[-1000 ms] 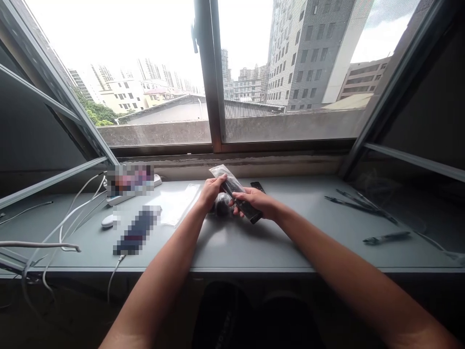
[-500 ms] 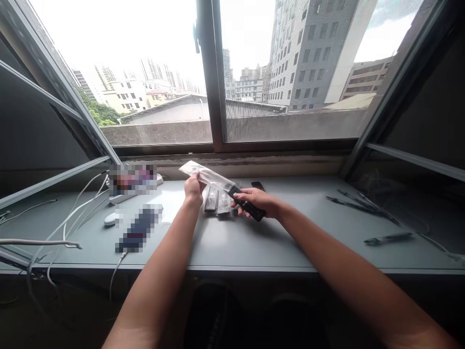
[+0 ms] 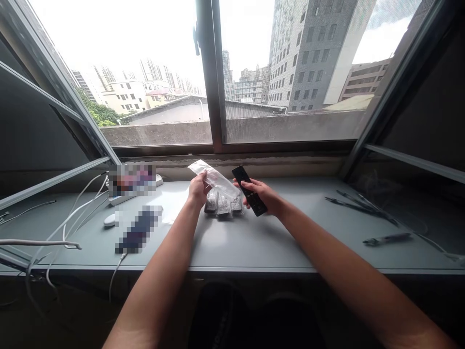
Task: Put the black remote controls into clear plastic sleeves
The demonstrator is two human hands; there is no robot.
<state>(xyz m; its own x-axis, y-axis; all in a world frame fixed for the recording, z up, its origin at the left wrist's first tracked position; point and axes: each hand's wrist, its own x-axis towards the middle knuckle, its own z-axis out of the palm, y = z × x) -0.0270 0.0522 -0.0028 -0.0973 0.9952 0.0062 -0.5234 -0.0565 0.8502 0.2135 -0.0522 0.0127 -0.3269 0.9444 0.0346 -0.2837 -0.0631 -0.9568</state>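
My left hand (image 3: 198, 188) pinches a clear plastic sleeve (image 3: 220, 182) near its upper left end; the sleeve slants down to the right. In my right hand (image 3: 263, 194) is a black remote control (image 3: 250, 191), tilted, its button side facing me and my thumb across it. The remote and the sleeve are apart, with a small gap between them. Under the sleeve, several bagged dark items (image 3: 223, 206) lie side by side on the desk, partly hidden by it; they look like wrapped remotes.
On the grey desk (image 3: 290, 252), a blurred-out phone-like thing (image 3: 140, 230), a white mouse-shaped object (image 3: 109, 220) and a power strip (image 3: 159, 180) with white cables stand at left. Pens (image 3: 387, 239) and dark thin rods (image 3: 359, 208) lie at right. A window frame (image 3: 214, 97) rises behind.
The remote has come out of the sleeve's lower end and now stands steeper in my right hand. My left hand and the sleeve have shifted slightly right.
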